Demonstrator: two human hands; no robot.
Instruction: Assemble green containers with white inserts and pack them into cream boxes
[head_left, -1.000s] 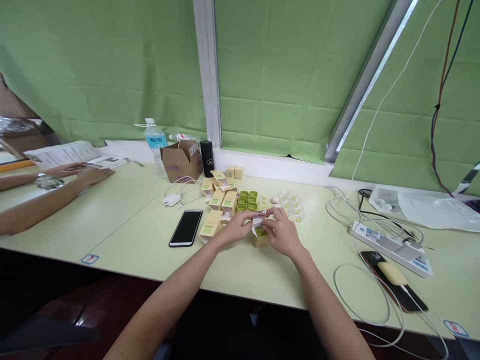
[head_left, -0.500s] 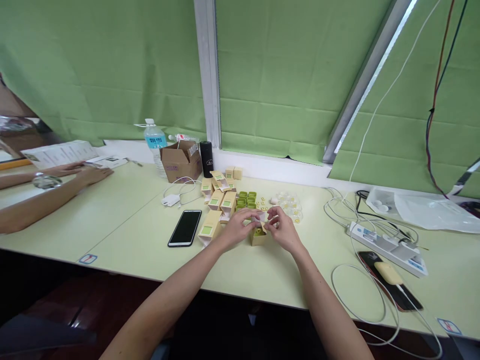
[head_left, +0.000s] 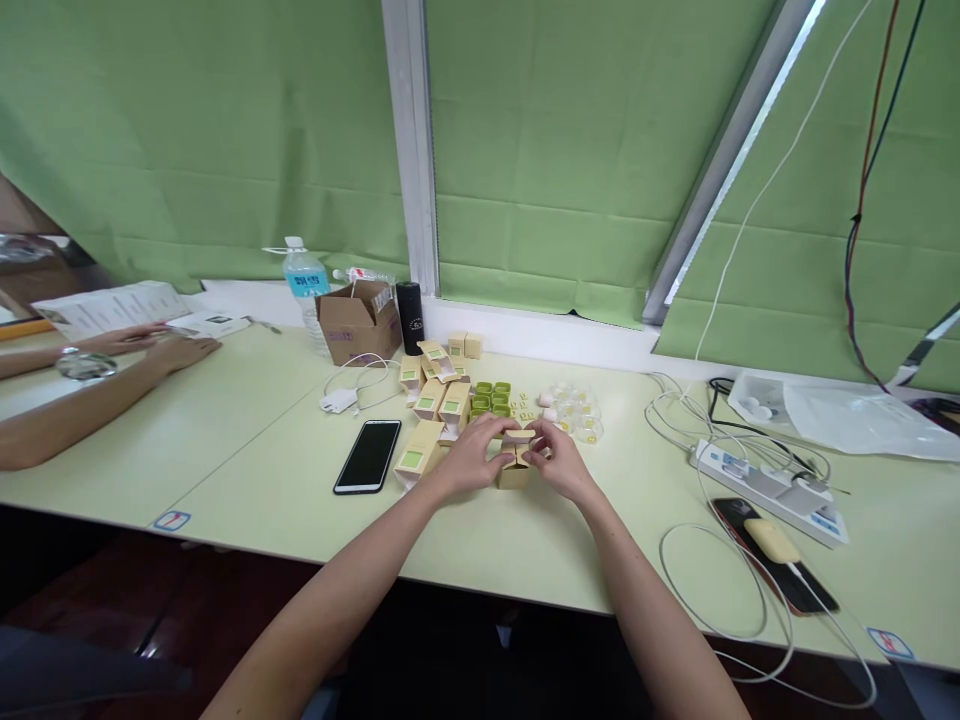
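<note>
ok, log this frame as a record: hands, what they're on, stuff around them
left hand: fingers at small box
right hand: fingers at same box, opposite side
box state: on table, one flap raised
left of hands: tan boxes, phone
beyond hands: green cups, clear plastic pieces
far left: co-worker's hands near papers

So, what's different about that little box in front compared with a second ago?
The flaps on the small box have come inward, covering the green piece that showed inside. The left hand and right hand are still at the box. The phone, green cups and brown carton stayed put.
</note>
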